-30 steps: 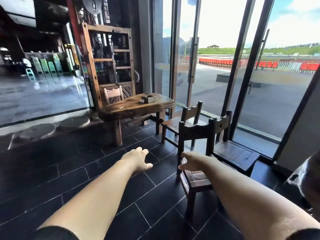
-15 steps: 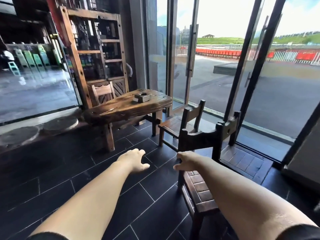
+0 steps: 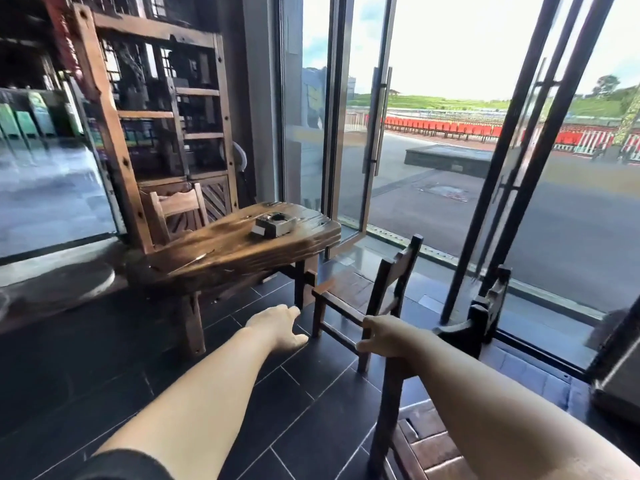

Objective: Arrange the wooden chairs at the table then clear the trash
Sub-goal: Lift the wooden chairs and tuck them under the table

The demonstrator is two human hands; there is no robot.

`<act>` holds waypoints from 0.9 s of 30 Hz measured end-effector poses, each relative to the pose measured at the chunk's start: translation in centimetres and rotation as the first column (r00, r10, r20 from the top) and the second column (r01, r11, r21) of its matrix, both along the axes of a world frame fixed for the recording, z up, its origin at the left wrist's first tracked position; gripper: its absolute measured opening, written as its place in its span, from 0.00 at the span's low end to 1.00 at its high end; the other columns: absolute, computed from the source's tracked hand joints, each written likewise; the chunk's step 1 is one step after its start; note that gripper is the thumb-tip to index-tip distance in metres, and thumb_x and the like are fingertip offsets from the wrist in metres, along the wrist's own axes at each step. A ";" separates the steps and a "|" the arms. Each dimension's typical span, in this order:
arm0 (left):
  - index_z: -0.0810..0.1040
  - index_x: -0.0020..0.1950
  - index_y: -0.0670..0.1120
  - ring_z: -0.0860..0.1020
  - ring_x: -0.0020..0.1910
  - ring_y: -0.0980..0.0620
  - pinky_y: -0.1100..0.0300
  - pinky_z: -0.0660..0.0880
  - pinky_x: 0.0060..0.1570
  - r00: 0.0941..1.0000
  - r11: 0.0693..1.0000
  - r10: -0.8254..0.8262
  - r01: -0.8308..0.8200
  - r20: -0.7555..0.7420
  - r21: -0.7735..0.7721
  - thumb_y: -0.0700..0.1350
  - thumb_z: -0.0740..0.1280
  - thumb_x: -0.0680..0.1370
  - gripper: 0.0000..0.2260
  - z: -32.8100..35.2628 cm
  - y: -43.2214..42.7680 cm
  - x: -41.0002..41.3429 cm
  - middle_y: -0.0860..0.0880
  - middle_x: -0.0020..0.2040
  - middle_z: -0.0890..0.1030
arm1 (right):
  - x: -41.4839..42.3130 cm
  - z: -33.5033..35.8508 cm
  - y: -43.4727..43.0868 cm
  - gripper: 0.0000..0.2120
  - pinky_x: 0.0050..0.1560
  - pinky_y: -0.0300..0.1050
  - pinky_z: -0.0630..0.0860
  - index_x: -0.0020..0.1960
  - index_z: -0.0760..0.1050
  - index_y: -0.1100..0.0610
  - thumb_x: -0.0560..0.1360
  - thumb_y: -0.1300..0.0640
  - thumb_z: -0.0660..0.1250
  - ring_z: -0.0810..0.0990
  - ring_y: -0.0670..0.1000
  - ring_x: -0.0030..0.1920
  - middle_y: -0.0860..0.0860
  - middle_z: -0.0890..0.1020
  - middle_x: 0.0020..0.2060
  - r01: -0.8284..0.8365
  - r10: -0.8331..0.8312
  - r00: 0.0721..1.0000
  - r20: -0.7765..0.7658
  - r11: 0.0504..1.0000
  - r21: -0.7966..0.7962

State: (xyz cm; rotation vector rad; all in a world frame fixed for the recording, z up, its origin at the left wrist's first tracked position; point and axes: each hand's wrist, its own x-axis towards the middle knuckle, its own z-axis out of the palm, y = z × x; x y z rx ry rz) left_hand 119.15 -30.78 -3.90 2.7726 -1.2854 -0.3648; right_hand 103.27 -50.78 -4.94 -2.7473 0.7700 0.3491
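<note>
The chair job looks barely begun to me: the dark slatted wooden chair (image 3: 415, 441) under my right hand (image 3: 381, 336) sits at lower right, well apart from the rough brown plank table (image 3: 239, 251) at centre, and the small grey tray of trash (image 3: 273, 225) remains on top. My right hand grips that chair's top rail, arm stretched forward. My left hand (image 3: 277, 325) hangs open and empty over the dark floor tiles (image 3: 138, 375).

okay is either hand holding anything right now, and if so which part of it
The right hand grips the nearest wooden chair at the top of its backrest post. The left hand is open and holds nothing.
</note>
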 end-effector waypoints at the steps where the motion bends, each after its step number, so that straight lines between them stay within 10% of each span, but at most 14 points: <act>1: 0.67 0.73 0.50 0.72 0.68 0.46 0.49 0.72 0.64 1.000 1.000 -0.010 0.010 -0.006 0.004 0.63 0.64 0.75 0.30 0.1 -1.1 1.5 0.49 0.68 0.72 | 1.4 0.0 -1.0 0.30 0.59 0.52 0.74 0.66 0.70 0.51 0.70 0.35 0.66 0.75 0.58 0.61 0.54 0.77 0.62 0.010 -0.010 1.000 0.003 1.000 0.012; 27: 0.68 0.73 0.49 0.73 0.68 0.44 0.50 0.71 0.66 0.959 0.958 -0.281 0.282 -0.029 0.054 0.61 0.65 0.75 0.29 -2.0 -48.8 29.5 0.47 0.70 0.73 | 24.8 -3.3 -43.5 0.27 0.58 0.47 0.73 0.67 0.71 0.55 0.75 0.41 0.67 0.75 0.59 0.64 0.56 0.78 0.65 0.328 -0.331 0.943 0.018 0.939 0.100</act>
